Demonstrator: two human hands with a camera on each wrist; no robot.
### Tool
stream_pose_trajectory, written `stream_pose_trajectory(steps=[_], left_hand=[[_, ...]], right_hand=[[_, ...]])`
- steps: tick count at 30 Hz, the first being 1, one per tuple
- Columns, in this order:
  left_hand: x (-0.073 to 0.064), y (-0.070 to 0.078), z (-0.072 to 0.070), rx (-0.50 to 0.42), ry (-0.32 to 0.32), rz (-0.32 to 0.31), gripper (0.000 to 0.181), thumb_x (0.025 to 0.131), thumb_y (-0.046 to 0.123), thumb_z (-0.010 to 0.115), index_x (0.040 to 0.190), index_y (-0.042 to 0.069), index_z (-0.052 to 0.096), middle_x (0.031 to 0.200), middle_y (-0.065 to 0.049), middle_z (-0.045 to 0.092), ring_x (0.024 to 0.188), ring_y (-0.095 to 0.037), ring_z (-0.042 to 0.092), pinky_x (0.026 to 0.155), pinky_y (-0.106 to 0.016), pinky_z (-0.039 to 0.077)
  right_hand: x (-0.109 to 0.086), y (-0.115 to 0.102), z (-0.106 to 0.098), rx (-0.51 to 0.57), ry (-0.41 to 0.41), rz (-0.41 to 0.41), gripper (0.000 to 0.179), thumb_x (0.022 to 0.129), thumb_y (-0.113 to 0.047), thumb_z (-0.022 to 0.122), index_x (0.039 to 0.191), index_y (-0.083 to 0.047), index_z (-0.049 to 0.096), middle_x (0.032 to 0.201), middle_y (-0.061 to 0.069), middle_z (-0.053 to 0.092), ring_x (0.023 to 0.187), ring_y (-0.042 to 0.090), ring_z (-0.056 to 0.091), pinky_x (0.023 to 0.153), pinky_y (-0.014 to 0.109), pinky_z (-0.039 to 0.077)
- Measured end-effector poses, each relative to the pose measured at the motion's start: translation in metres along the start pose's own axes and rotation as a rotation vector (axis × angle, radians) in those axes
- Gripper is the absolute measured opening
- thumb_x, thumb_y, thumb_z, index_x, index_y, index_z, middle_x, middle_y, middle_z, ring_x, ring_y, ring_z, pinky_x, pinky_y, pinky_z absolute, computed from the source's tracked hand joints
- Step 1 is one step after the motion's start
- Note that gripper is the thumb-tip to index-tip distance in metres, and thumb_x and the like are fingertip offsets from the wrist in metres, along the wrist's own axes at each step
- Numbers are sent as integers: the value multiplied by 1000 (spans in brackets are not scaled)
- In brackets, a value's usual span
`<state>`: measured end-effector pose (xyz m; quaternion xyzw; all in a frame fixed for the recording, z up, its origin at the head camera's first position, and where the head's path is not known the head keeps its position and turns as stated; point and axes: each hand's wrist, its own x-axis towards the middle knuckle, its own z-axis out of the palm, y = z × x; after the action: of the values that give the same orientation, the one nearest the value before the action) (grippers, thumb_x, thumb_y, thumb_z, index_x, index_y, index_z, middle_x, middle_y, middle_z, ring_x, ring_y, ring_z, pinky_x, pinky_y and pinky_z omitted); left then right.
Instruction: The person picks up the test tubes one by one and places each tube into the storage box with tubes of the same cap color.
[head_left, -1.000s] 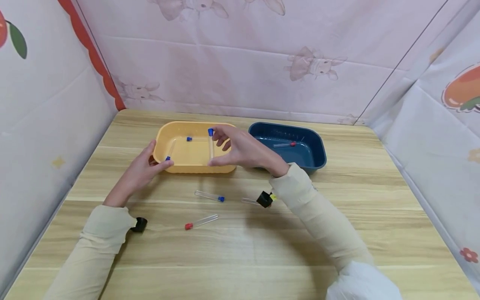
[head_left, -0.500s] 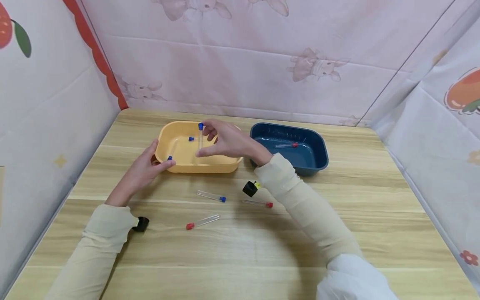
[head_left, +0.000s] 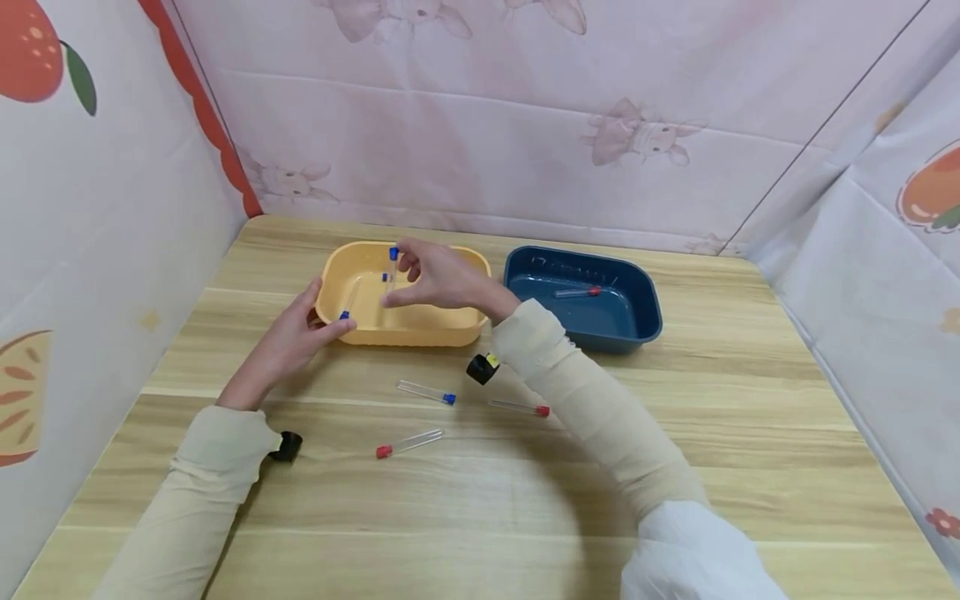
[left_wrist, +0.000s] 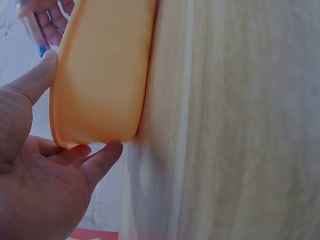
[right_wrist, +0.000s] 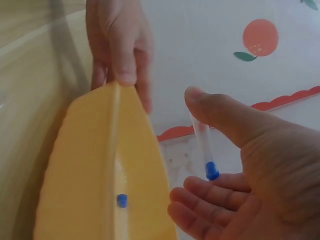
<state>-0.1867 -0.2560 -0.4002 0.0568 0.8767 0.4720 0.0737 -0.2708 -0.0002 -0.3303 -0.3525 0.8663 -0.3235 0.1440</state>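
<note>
My right hand (head_left: 442,279) is over the yellow plastic tub (head_left: 420,336), holding a blue-capped test tube (right_wrist: 204,142) lengthwise between thumb and finger. The tube stands nearly upright, cap at the top, in the head view. At the tub's left end, my left hand (head_left: 292,337) grips the wall, thumb on the rim and fingers against the outside, as the left wrist view shows. Inside the tub lie a blue-capped tube (head_left: 352,293) on the left and another blue cap (head_left: 385,277) farther back, its tube mostly hidden.
A dark blue tub (head_left: 622,340) with a red-capped tube (head_left: 576,292) stands to the right. In front on the wooden table lie a blue-capped tube (head_left: 425,392) and two red-capped tubes, one left (head_left: 408,444), one right (head_left: 519,408). Printed cloth walls enclose the table.
My right hand has moved left across the yellow tub with the test tube, uncovering the red cap on the right of the table. My left hand keeps its grip on the tub.
</note>
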Motion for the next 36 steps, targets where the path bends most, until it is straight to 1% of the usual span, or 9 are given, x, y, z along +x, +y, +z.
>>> stream_pose_trajectory(steps=[3,7,10,15,21,23,25,29,36], left_hand=[[0,0,0,-1,-4,4,94,104,31,65,166,9,-2,167,-25,21,144,-43,39,114,-54,38],[0,0,0,6,-6,5,94,104,32,64,166,10,-3,167,-26,21,143,-43,40,112,-54,40],[-2,1,-1,2,-6,0,95,104,32,64,166,12,-4,167,-25,20,144,-43,39,112,-53,40],[-2,1,-1,4,-7,4,95,104,32,64,166,10,-5,167,-26,18,145,-43,38,113,-53,40],[-2,1,1,9,-1,-3,95,104,33,64,166,10,-4,167,-26,20,145,-43,38,113,-53,39],[-2,1,1,6,-1,-3,94,104,32,64,166,10,-3,166,-26,21,144,-43,39,113,-53,40],[-2,1,2,0,-2,1,94,104,31,64,166,11,-3,166,-26,22,143,-43,40,112,-52,41],[-2,2,2,-7,-2,1,94,104,31,64,166,12,-3,166,-25,22,143,-42,41,111,-51,42],[-3,1,1,-16,-4,8,94,104,31,64,166,9,-4,166,-26,20,144,-42,40,110,-50,43]], right_hand=[[4,4,4,-8,-14,3,79,88,-45,82,146,-2,49,133,17,63,120,30,61,94,30,54],[13,11,11,-23,-35,-8,77,88,-44,82,143,0,51,132,19,63,116,26,61,94,29,54],[19,16,17,-44,-40,-14,76,87,-45,83,142,0,52,129,18,64,111,23,61,91,28,54],[26,22,26,-51,-41,13,80,87,-45,83,145,-2,49,126,15,64,105,22,62,87,28,54],[31,23,37,-87,-59,52,90,85,-46,85,150,0,44,128,14,63,110,23,62,90,29,54],[31,24,39,-80,-60,72,91,85,-46,85,152,0,43,128,14,63,110,23,61,90,30,54],[31,26,41,-68,-63,90,92,85,-46,85,153,-1,42,129,14,62,110,23,61,90,30,54],[32,28,45,-61,-63,90,91,85,-46,85,153,0,43,127,14,63,108,22,61,89,30,54],[35,27,46,-66,-74,116,91,86,-48,83,154,-2,42,129,13,62,109,22,60,90,31,54]])
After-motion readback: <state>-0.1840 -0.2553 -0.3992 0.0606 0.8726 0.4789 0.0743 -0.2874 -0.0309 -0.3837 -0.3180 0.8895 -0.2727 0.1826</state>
